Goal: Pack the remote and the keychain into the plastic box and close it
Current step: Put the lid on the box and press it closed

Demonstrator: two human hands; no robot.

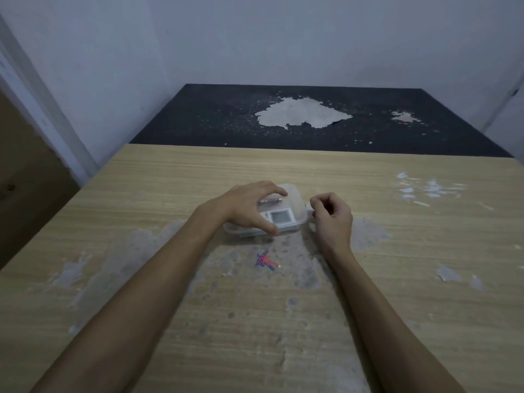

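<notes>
A clear plastic box (295, 199) sits on the wooden table (368, 279) with its lid on. Through the lid I see a white remote (279, 217) with a small screen, and a thin keychain (270, 200) behind it. My left hand (246, 207) spans the box from the left, fingers on its far edge and thumb on its near edge. My right hand (331, 217) is curled at the box's right end, fingertips pinched at the small side latch (309, 210).
A red and blue mark (265, 260) is drawn on the table just in front of the box. Worn grey patches cover the tabletop. A dark, peeling surface (312, 117) lies behind the table, against pale walls.
</notes>
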